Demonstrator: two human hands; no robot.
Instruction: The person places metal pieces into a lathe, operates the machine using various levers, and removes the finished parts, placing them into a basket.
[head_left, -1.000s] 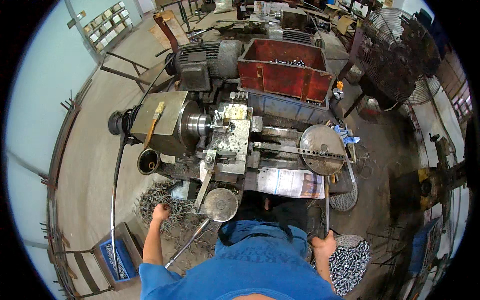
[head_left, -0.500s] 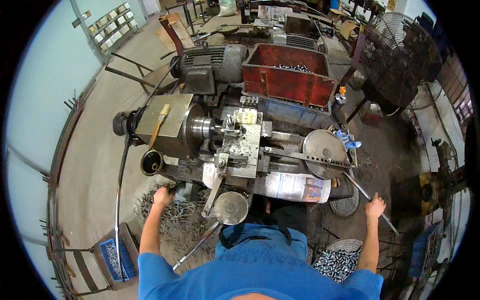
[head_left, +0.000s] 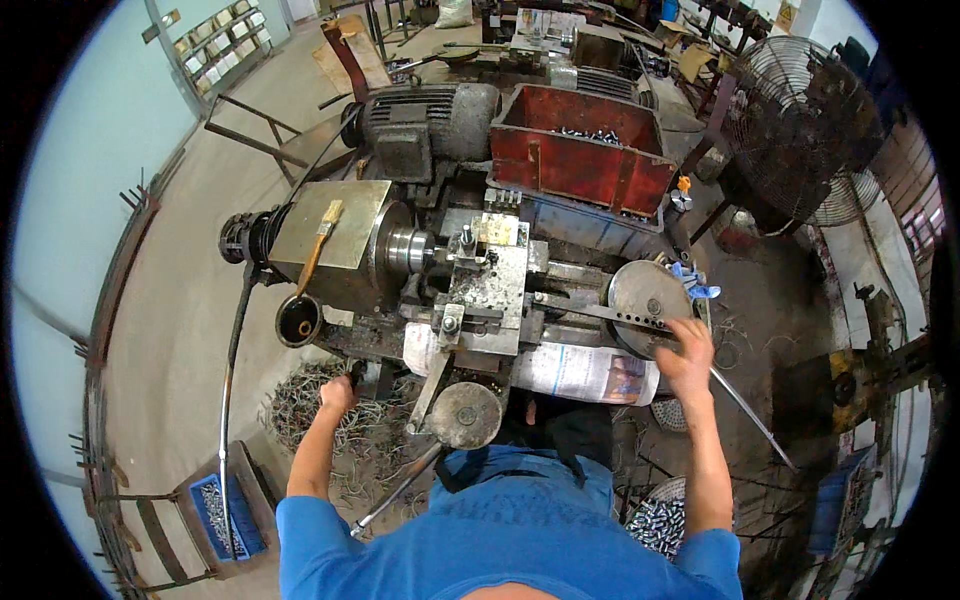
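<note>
In front of me stands a small lathe with a spindle chuck (head_left: pixel 408 250) and a metal tool slide (head_left: pixel 490 290). My left hand (head_left: pixel 338 393) is low at its front left, closed by a dark part under the bed; what the fingers hold is hidden. My right hand (head_left: pixel 688 358) reaches to the near right edge of a large round metal disc (head_left: pixel 645 290), fingers apart, close to the end of a perforated flat bar (head_left: pixel 600 310). A long metal lever (head_left: pixel 745 410) slants down beyond this hand. A smaller round disc (head_left: pixel 465 415) sits nearest my body.
A red bin (head_left: pixel 580 160) of small metal parts stands behind the lathe. A brush (head_left: pixel 325 230) rests on the headstock beside a cup (head_left: pixel 299 320). Metal shavings (head_left: pixel 310 410) lie at floor left. A blue tray (head_left: pixel 225 515) holds parts; a fan (head_left: pixel 800 130) stands right.
My right hand has left the long slanting lever and moved up and left to the large disc's edge. My left hand has shifted slightly right, staying low by the lathe's front.
</note>
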